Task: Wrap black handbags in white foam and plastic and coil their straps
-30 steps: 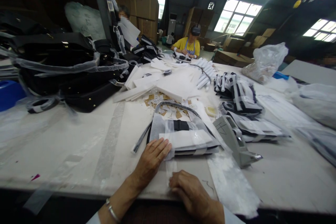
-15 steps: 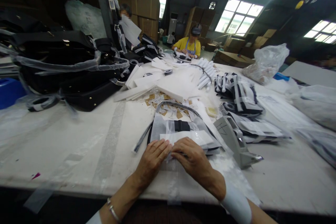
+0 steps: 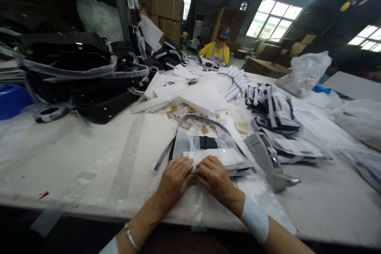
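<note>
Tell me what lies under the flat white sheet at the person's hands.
The white sheet lies on a clear plastic bag holding a grey item with a black band. The left hand and right hand press its near edge; whatever lies directly beneath the sheet is covered.

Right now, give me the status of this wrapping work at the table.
Looks done: the plastic-wrapped black-and-white bundles on the right. In hand: your left hand and right hand press a white sheet on a plastic-covered piece. Still left: white foam sheets ahead.

A factory workshop: long white worktable (image 3: 74, 158), stacked cardboard cartons (image 3: 165, 6).
</note>
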Motion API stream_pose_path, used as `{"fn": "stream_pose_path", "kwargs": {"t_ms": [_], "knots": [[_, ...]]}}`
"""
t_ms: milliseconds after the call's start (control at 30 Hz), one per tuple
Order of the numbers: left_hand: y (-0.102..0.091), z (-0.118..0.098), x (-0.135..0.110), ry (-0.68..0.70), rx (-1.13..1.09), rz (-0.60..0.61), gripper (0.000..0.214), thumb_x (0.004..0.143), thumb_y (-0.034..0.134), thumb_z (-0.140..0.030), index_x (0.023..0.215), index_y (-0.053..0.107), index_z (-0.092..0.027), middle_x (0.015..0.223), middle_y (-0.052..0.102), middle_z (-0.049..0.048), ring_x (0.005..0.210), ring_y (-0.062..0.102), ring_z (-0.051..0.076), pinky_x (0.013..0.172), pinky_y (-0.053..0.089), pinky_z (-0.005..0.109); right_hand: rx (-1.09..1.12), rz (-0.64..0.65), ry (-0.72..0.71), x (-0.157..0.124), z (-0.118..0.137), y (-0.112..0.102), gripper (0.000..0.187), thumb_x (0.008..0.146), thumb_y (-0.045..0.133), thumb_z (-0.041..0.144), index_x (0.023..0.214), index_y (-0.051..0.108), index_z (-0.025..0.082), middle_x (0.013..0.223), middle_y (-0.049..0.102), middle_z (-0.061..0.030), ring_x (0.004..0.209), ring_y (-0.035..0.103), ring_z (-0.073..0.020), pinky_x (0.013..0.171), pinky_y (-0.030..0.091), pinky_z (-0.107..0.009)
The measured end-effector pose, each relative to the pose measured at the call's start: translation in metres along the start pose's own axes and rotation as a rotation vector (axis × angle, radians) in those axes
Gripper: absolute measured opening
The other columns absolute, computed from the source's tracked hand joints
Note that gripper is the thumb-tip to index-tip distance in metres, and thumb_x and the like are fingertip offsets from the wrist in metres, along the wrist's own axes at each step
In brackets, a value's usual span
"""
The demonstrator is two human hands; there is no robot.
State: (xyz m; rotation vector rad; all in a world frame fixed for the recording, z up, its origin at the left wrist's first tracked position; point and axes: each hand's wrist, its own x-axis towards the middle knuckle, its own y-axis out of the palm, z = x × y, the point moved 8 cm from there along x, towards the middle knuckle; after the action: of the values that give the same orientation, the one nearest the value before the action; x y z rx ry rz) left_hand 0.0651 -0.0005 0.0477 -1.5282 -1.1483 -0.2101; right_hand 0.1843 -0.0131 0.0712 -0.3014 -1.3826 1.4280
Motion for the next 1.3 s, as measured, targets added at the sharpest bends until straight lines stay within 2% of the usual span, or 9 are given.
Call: {"fn": "stream_pose_path", "kwargs": {"t_ms": [133, 233, 333, 500, 700, 933, 1033, 1167, 1300], "knots": [[0.006, -0.006, -0.001, 0.037, 0.089, -0.046, 0.026, 0.094, 0.044, -0.008, 0.113, 0.06, -0.017, 0.11, 0.072, 0.0083, 0.112, 0.064, 0.021, 0.094, 0.051, 0.041, 0.084, -0.01, -0.079, -0.015, 0.014, -0.016, 0.01, 0.096, 0.057, 0.023, 0.097, 0.066, 0.02, 0.097, 0.07, -0.0068, 0.094, 0.061, -0.021, 0.086, 0.049, -0.038], [0.005, -0.008, -0.001, 0.041, 0.092, -0.053, 0.024, 0.093, 0.045, -0.007, 0.105, 0.063, -0.018, 0.111, 0.072, 0.0075, 0.113, 0.064, 0.021, 0.095, 0.05, 0.041, 0.147, 0.166, -0.174, -0.042, 0.034, -0.019, 0.026, 0.096, 0.059, 0.038, 0.115, 0.062, 0.021, 0.111, 0.07, -0.0084, 0.107, 0.062, -0.0232, 0.097, 0.048, -0.04], [0.002, -0.009, 0.0, 0.049, 0.095, -0.063, 0.024, 0.092, 0.045, -0.006, 0.105, 0.062, -0.018, 0.112, 0.072, 0.0065, 0.113, 0.063, 0.021, 0.095, 0.049, 0.041, 0.146, 0.345, -0.198, -0.073, 0.048, -0.006, 0.045, 0.092, 0.06, 0.049, 0.127, 0.057, 0.02, 0.123, 0.067, -0.0103, 0.117, 0.058, -0.0267, 0.106, 0.044, -0.042], [0.003, -0.009, 0.0, 0.053, 0.101, -0.071, 0.021, 0.094, 0.047, -0.007, 0.103, 0.062, -0.018, 0.114, 0.072, 0.0053, 0.114, 0.063, 0.021, 0.096, 0.048, 0.041, 0.173, 0.191, -0.104, -0.09, 0.05, 0.017, 0.013, 0.094, 0.055, 0.018, 0.105, 0.063, 0.021, 0.102, 0.072, -0.0056, 0.101, 0.063, -0.0211, 0.094, 0.051, -0.036], [0.004, -0.01, -0.003, 0.062, 0.112, -0.063, 0.022, 0.093, 0.047, -0.005, 0.104, 0.062, -0.018, 0.115, 0.072, 0.0047, 0.115, 0.062, 0.022, 0.098, 0.047, 0.041, 0.283, 0.043, 0.022, -0.071, 0.047, 0.011, 0.015, 0.098, 0.047, 0.02, 0.087, 0.057, 0.021, 0.077, 0.065, -0.0041, 0.072, 0.059, -0.0182, 0.066, 0.048, -0.029], [0.005, -0.011, -0.003, 0.056, 0.114, -0.051, 0.028, 0.089, 0.045, -0.003, 0.105, 0.062, -0.019, 0.117, 0.071, 0.004, 0.116, 0.062, 0.022, 0.099, 0.045, 0.041, 0.208, 0.117, -0.145, -0.03, 0.062, -0.012, 0.023, 0.1, 0.041, 0.018, 0.086, 0.059, 0.02, 0.07, 0.062, -0.003, 0.062, 0.054, -0.0162, 0.059, 0.04, -0.028], [0.0, -0.014, -0.003, 0.047, 0.059, -0.012, 0.033, 0.086, 0.043, -0.004, 0.111, 0.06, -0.018, 0.12, 0.07, 0.0055, 0.119, 0.06, 0.023, 0.103, 0.043, 0.043, 0.165, 0.037, -0.089, -0.002, 0.041, -0.023, 0.021, 0.1, 0.045, 0.021, 0.088, 0.062, 0.02, 0.073, 0.065, -0.0037, 0.068, 0.058, -0.0165, 0.064, 0.042, -0.027], [-0.006, -0.01, 0.001, -0.104, -0.038, 0.081, 0.028, 0.084, 0.054, -0.014, 0.111, 0.058, -0.019, 0.117, 0.069, 0.0073, 0.127, 0.053, 0.028, 0.113, 0.03, 0.054, 0.157, 0.005, 0.056, 0.031, -0.004, -0.021, 0.018, 0.098, 0.054, 0.026, 0.085, 0.065, 0.02, 0.077, 0.068, -0.0033, 0.071, 0.061, -0.0166, 0.069, 0.045, -0.027], [-0.007, -0.002, 0.007, -0.239, -0.065, -0.011, 0.009, 0.086, 0.064, -0.022, 0.092, 0.058, -0.022, 0.096, 0.071, 0.0025, 0.113, 0.06, 0.028, 0.111, 0.03, 0.058, 0.148, 0.05, 0.164, 0.045, -0.039, -0.009, 0.015, 0.092, 0.062, 0.025, 0.078, 0.066, 0.021, 0.077, 0.069, -0.0024, 0.074, 0.062, -0.0181, 0.071, 0.044, -0.029]]}}
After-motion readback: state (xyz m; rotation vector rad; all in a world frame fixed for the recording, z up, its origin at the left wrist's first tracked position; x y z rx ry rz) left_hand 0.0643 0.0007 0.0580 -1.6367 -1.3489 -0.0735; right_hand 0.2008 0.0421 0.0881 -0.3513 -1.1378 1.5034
